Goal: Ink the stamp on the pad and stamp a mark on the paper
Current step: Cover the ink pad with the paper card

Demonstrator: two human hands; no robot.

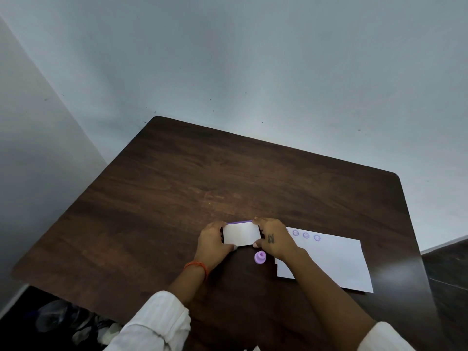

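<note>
— how far along?
— lidded ink pad (241, 233) gripped at both ends: left hand (214, 241) fingers curled round one end, right hand (276, 239) pinching the other. not opened yet.
— stamp?
— lilac stamp (260, 257) untouched on table (177, 186), just below pad. paper (336, 259) at right, already bearing purple marks (306, 235). inking, stamping left.

Dark wooden table (177, 188): paper (336, 259), stamp (260, 257), pad (241, 233).

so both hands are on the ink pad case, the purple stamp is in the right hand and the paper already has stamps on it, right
Not quite. In the head view the purple stamp stands free on the table, just in front of the ink pad case. Left hand and right hand both hold the case, and the paper already has stamps.
</note>
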